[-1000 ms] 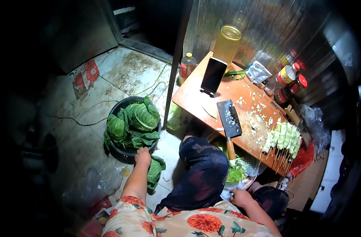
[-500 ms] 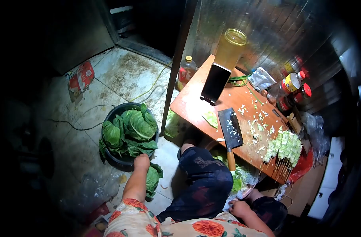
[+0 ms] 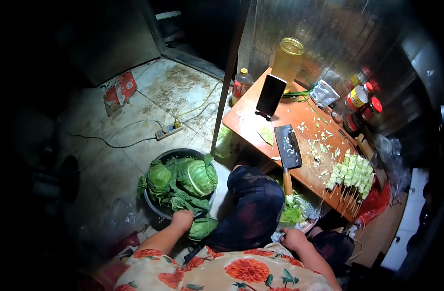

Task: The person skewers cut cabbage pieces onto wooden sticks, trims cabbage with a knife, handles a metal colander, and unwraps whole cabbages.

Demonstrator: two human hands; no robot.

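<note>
My left hand (image 3: 183,220) is closed on the near rim of a dark basin (image 3: 152,207) that stands on the floor. Whole green cabbages (image 3: 197,177) and loose outer leaves fill the basin. Another cabbage (image 3: 202,228) lies beside the basin, close to my left hand. My right hand (image 3: 294,239) is by my right leg with its fingers curled; what they hold, if anything, is hidden. Near it, below the table edge, is a container (image 3: 308,224) with cut cabbage leaves. A cleaver (image 3: 287,148) lies on the wooden table (image 3: 241,114), its handle over the edge.
Skewered cabbage pieces (image 3: 350,177) lie at the table's right end. A phone (image 3: 270,96) stands in front of a tall yellowish jar (image 3: 287,60). Bottles (image 3: 360,97) line the wall side. On the floor are a power strip (image 3: 168,131), cables and a red carton (image 3: 120,89).
The basin with the cabbages has slid toward me, my left hand on its rim, and the power strip behind it now shows. My right hand stays by my leg. The view has shifted slightly.
</note>
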